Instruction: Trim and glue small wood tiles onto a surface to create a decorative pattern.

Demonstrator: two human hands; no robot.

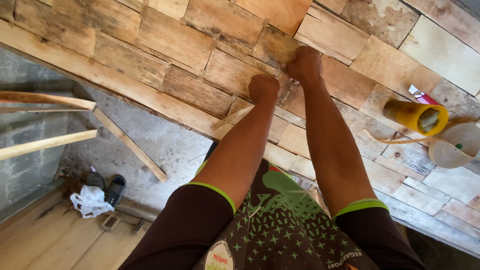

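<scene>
While both hands (285, 75) press woven panel (175, 40), yellow tape roll (407, 114) lies rightward.

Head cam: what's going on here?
A person leans over a woven mat of flat bamboo strips. Both fists are closed at one crossing of the weave: the left hand and the right hand sit close together, gripping a narrow strip. A yellow tube and a pale roll lie on the mat to the right.

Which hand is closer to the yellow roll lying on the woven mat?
Right. The right hand presses the woven mat nearer the yellow roll; the left hand is beyond it, farther away.
</scene>
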